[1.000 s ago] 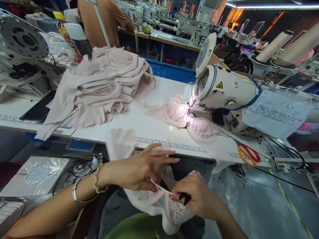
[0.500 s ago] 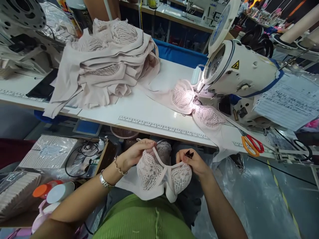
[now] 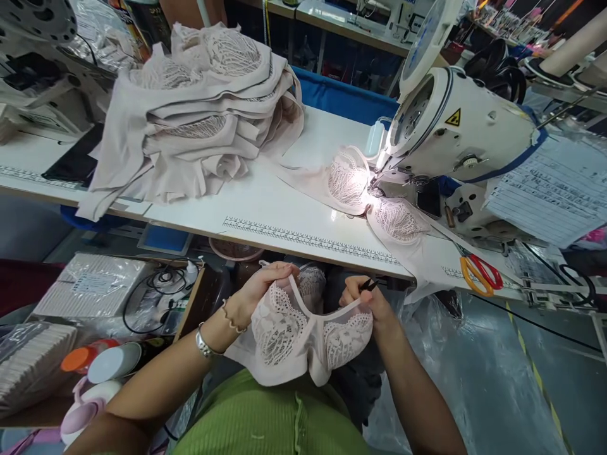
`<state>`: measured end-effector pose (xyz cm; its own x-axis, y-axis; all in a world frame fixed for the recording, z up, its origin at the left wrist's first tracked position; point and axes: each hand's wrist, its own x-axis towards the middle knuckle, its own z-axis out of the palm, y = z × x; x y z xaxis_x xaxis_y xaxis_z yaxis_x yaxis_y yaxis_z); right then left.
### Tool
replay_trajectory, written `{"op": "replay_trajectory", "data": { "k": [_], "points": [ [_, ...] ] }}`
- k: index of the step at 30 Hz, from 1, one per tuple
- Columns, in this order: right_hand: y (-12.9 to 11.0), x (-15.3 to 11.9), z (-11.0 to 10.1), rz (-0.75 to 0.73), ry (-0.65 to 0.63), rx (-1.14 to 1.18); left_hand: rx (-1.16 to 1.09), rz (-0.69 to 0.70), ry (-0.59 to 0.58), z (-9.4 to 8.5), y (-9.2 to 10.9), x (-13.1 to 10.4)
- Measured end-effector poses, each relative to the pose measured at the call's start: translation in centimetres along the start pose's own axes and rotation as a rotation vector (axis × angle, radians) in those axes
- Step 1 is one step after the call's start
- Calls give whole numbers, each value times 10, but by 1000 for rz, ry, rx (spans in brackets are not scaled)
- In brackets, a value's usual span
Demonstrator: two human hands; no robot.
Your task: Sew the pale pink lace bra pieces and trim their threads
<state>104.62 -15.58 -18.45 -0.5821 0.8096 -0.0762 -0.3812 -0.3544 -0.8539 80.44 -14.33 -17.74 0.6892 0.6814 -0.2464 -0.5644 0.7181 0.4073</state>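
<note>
A pale pink lace bra (image 3: 279, 328) hangs stretched between my hands above my lap. My left hand (image 3: 265, 287) pinches its upper edge by the left cup. My right hand (image 3: 363, 300) grips the edge of the other cup, and small black snips (image 3: 368, 285) stick out of the same hand. On the table, another lace bra (image 3: 398, 221) lies under the needle area of the lit sewing machine (image 3: 455, 126). To the left a heap of similar bras (image 3: 190, 120) is piled on the white tabletop (image 3: 303, 215).
Orange and red scissors (image 3: 478, 276) lie near the table's front edge at the right. Written sheets (image 3: 554, 183) hang by the machine. Below left are a box of wrapped stacks (image 3: 95, 284) and bottles (image 3: 114, 364). Another machine (image 3: 42, 69) stands at far left.
My hands have moved slightly apart, and the bra between them is spread wider. The snips in my right hand point more to the right. The view has shifted a little.
</note>
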Motion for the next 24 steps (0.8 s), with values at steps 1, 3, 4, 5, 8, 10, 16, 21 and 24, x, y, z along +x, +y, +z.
{"op": "replay_trajectory", "data": {
  "k": [1,3,4,5,8,10,16,21,24],
  "points": [
    [-7,0,0,37,-19,-90,11,-4,-9,2,1,2],
    [-22,1,6,109,-96,-327,55,-17,-29,7,3,7],
    [-29,2,11,131,-147,-467,88,-25,-37,10,4,11],
    [-35,3,16,139,-195,-600,133,-33,-42,14,6,15],
    [-47,0,32,70,-267,-832,423,46,-21,25,18,22],
    [-49,-6,37,-14,-246,-824,791,312,52,35,29,21],
    [-40,-28,44,-238,208,-947,1711,1090,162,63,21,-11],
    [-16,-24,52,-386,362,-1139,1860,943,-15,50,-18,-7],
    [-4,-22,55,-499,379,-1252,1783,886,89,37,-24,1]
  ]
}}
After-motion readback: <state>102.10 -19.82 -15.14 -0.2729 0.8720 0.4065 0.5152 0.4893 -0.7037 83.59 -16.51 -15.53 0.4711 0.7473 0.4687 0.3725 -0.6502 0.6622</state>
